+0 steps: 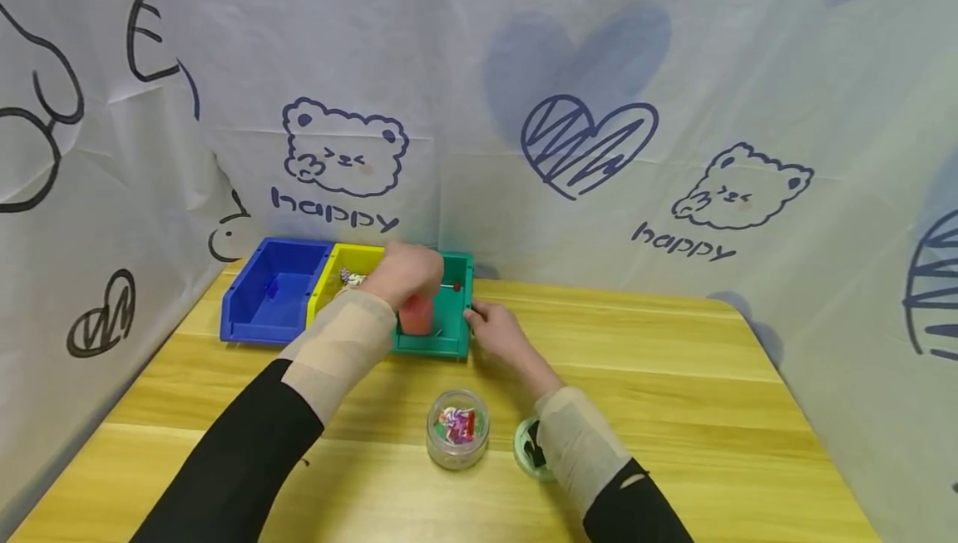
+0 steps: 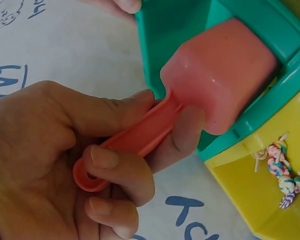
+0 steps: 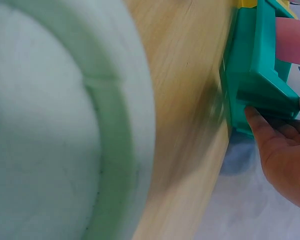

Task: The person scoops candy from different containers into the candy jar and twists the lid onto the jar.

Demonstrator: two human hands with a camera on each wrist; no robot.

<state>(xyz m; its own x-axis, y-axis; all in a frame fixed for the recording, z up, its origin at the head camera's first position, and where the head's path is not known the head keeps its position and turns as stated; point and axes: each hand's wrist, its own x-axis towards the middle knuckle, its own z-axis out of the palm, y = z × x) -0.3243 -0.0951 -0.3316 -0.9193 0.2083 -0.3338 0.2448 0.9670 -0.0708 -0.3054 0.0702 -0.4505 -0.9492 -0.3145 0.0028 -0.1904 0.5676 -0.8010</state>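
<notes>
My left hand (image 1: pixel 410 270) grips a pink scoop (image 2: pixel 220 75) by its handle, with fingers and thumb curled round it. The scoop's head is tipped down inside the green bin (image 1: pixel 456 348). At that bin's right side, my right hand (image 1: pixel 501 331) holds the wall, thumb by the rim and a finger against the outer face (image 3: pixel 252 90). A small red-tipped stick (image 1: pixel 456 287) lies towards the back of the green bin. Whatever is under the scoop's head is hidden.
A yellow bin (image 1: pixel 322 298) with several twisted, colourful candies (image 2: pixel 285 175) adjoins the green one, and a blue bin (image 1: pixel 258 331) stands further left. In front sit a clear jar (image 1: pixel 458 443) of colourful pieces and a pale green lid (image 1: pixel 526 453) under the right wrist.
</notes>
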